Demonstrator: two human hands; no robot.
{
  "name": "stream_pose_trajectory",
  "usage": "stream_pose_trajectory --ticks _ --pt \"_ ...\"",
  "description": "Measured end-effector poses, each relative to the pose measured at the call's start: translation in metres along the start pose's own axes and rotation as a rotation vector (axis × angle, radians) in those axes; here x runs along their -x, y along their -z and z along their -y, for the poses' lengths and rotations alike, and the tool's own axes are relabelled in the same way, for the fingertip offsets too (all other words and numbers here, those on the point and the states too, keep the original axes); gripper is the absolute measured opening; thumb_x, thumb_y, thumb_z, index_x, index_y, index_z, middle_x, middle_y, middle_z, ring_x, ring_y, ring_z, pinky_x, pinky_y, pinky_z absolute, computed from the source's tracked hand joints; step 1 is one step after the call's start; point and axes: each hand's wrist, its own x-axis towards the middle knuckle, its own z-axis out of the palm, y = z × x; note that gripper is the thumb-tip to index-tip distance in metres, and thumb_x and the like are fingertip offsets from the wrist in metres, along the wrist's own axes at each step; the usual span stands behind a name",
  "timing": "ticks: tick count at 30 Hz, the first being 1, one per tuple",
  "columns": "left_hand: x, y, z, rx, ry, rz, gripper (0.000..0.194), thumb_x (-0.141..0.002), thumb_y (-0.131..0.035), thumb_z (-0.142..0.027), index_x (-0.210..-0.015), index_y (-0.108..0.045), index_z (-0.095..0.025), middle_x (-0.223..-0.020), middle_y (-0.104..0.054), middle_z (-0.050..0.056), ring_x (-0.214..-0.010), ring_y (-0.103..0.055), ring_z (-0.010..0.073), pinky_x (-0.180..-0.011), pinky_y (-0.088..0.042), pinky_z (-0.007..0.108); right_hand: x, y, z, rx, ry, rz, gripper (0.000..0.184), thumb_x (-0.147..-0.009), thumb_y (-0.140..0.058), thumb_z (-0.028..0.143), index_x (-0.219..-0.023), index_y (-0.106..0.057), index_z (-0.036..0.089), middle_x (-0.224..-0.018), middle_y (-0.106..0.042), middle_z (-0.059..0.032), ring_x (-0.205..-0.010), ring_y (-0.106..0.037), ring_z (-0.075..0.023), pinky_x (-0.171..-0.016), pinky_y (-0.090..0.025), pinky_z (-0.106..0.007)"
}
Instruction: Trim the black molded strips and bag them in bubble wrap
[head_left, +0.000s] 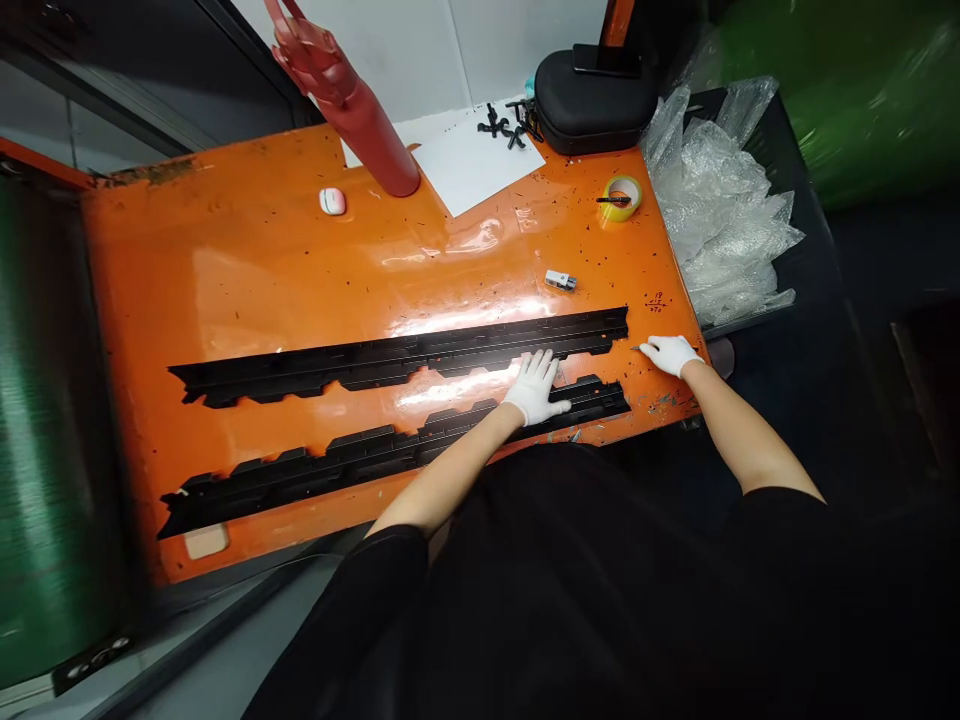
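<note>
Two long black moulded plastic strips lie side by side on the orange metal table (pixel 225 300). My left hand (pixel 534 388), in a white glove, rests with its fingers spread across the lower strip (pixel 322 470) and just touches the upper strip (pixel 397 358). To the right of the strips' ends, my right hand (pixel 670 355), also gloved, lies on the table. A thin pointed tool (pixel 637 348) pokes out from its fingers, with most of it hidden in the glove.
A small metal block (pixel 561 281), a yellow tape roll (pixel 621 197), a white computer mouse (pixel 332 201) and white paper (pixel 472 160) lie on the table. Behind stand a red bottle (pixel 367 130) and a black case (pixel 592 105). Bubble wrap (pixel 720 210) lies to the right.
</note>
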Motion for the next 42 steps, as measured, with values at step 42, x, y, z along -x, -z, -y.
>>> stream_pose_trajectory --ticks 42 --pt "0.18 -0.055 0.13 -0.014 0.461 -0.486 0.056 -0.097 -0.047 -0.034 -0.145 -0.063 -0.01 -0.145 -0.062 0.022 -0.154 -0.034 0.0455 -0.13 -0.017 0.069 0.135 -0.144 0.186 -1.081 -0.239 0.021 0.023 -0.096 -0.048 0.042 -0.088 -0.056 0.022 -0.05 -0.055 0.0038 -0.04 -0.051 -0.0129 -0.045 -0.044 -0.024"
